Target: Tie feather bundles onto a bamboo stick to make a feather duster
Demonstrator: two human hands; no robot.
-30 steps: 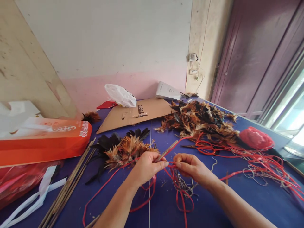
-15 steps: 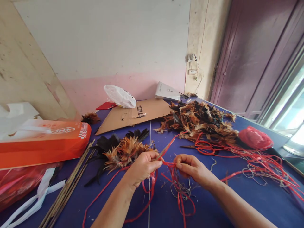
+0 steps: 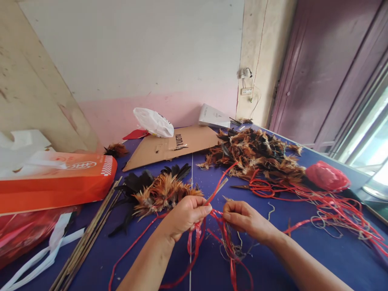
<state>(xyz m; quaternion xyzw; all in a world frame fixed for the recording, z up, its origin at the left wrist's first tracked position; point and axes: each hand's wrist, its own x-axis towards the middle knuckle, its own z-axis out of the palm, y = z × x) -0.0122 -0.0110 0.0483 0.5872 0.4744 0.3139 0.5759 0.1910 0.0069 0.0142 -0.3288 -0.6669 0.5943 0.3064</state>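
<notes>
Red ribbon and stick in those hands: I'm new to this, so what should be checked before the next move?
1. Stick held: ok; the left hand pinches it, with one end jutting out past the fingers.
2. Ribbon in the right hand: ok; the right hand has closed fingertips on the red ribbon.
3. Ribbon tied to the stick: cannot tell; the left hand covers that spot.
4. Loose strands untangled: not ok; they hang bunched below the right hand.
5. Scissors away from the fingers: ok; they lie on the blue table, beyond the right hand.
</notes>
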